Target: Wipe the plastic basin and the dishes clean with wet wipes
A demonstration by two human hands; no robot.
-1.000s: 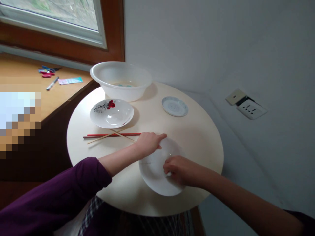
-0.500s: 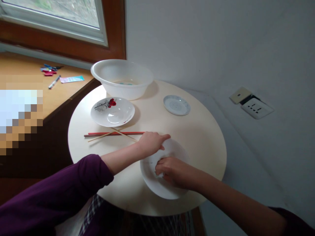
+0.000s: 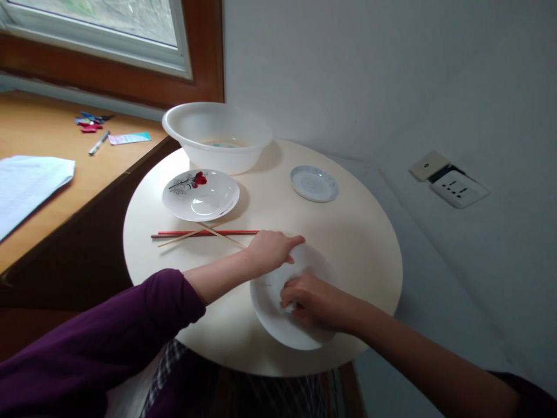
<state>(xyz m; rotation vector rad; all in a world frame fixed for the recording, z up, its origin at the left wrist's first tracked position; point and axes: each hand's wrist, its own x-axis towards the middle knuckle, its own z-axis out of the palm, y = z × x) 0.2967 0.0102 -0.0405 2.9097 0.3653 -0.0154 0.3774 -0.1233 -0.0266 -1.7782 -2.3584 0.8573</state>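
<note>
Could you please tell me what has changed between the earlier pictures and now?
The right hand has shifted slightly left across the white plate, its fingers curled on a small white thing. Nothing was visibly taken up or let go. The left hand stays at the plate's rim; the chopsticks, flowered bowl, basin and saucer stayed put.

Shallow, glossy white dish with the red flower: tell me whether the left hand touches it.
Apart. The head view shows round cream tabletop between the dish and the left hand.
</note>
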